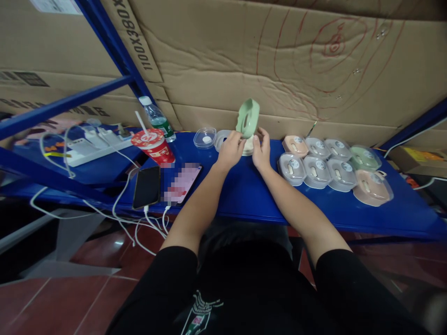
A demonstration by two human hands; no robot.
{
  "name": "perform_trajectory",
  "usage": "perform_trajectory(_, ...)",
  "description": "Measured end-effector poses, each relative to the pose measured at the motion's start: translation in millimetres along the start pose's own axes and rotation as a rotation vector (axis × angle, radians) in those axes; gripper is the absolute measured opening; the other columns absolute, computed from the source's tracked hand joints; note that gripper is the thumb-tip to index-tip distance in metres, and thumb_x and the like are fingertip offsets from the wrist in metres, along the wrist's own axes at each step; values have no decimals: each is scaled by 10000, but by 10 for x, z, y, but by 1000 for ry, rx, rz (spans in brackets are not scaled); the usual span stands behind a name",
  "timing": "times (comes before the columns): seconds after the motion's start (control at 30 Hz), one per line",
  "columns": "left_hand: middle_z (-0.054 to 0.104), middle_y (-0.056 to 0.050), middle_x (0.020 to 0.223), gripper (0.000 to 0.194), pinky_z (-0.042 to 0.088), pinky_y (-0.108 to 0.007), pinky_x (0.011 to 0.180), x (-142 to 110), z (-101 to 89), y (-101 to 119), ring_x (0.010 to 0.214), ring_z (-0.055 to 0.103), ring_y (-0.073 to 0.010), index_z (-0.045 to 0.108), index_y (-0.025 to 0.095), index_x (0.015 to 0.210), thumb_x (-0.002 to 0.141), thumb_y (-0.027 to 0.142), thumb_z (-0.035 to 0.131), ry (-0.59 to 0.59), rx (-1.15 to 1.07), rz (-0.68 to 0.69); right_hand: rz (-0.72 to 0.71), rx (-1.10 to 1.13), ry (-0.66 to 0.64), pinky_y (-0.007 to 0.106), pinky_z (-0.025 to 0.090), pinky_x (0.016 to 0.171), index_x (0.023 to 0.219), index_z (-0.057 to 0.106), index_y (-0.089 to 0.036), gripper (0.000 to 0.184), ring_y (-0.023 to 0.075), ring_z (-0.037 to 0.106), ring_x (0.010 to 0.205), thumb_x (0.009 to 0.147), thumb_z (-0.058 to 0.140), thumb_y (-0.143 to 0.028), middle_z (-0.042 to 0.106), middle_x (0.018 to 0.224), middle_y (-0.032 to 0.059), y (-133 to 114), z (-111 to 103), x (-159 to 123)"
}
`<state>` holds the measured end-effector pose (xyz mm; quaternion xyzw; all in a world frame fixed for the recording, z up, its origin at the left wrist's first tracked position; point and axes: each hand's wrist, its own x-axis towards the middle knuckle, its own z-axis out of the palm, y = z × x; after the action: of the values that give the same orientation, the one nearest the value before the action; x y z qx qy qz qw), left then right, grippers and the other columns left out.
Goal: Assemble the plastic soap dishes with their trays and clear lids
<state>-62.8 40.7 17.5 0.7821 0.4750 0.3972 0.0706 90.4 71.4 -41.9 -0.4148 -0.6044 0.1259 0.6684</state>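
Observation:
A light green plastic frame with an oblong opening (254, 111) stands tilted above the far part of the blue table. My left hand (231, 150) has its fingers closed at the lower edge of this frame. Close by on the right, my right hand (261, 149) has its thumb and fingers apart, near the frame's lower right side. A cream-coloured piece (248, 148) lies between and below the hands, partly hidden. Behind my left hand is a pale, clear-rimmed container part (220, 138), and to its left sits a clear lid (205, 138) with a white round spot.
Several lidded boxes in grey (316, 172), pink (372, 187) and green (365, 158) are grouped at right. At left stand a red cup (153, 146) with a straw, a water bottle (159, 120) and two phones (146, 187) on white cables. Cardboard (216, 60) backs the table (244, 195).

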Motion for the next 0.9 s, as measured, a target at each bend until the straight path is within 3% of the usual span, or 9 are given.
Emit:
perform_trajectory(0.17,688,-113,1151,193,518,-390,1008,58,-94,-139,1074,673,-262,609,219,1114,1014,373,668,197,2,-225,-136,-134,-180,577,538,1103,1477,528,-260,624,328,621,1303,1027,501,-691,601,1441,185,-157,-45,-65)
perform_trajectory(0.3,687,-122,1169,173,505,-423,1067,74,-161,-266,1179,657,-299,619,236,1112,1007,362,674,247,67,-311,-197,-183,-267,584,509,1144,1429,568,-264,524,341,578,1371,1027,534,-598,634,1418,173,-214,-43,-68)
perform_trajectory(0.47,656,-156,1296,272,499,-479,1132,54,-145,-440,1292,622,-358,689,229,1178,915,264,744,173,174,-282,-190,-196,-280,569,512,1145,1401,585,-262,492,336,578,1379,1013,560,-562,642,1412,167,-197,-35,-66)
perform_trajectory(0.6,676,-165,1227,197,520,-528,1127,44,-92,-536,1220,656,-373,754,210,1057,862,229,776,96,184,-287,-168,-206,-262,577,513,1141,1396,589,-254,501,338,588,1362,1013,564,-576,633,1420,177,-162,-40,-70)
perform_trajectory(0.9,717,-186,1197,97,574,-543,1002,45,-91,-476,1112,717,-379,787,208,955,872,256,804,-18,211,-334,-167,-214,-279,567,516,1137,1394,587,-256,495,337,593,1355,1009,563,-566,640,1412,171,-178,-45,-61)
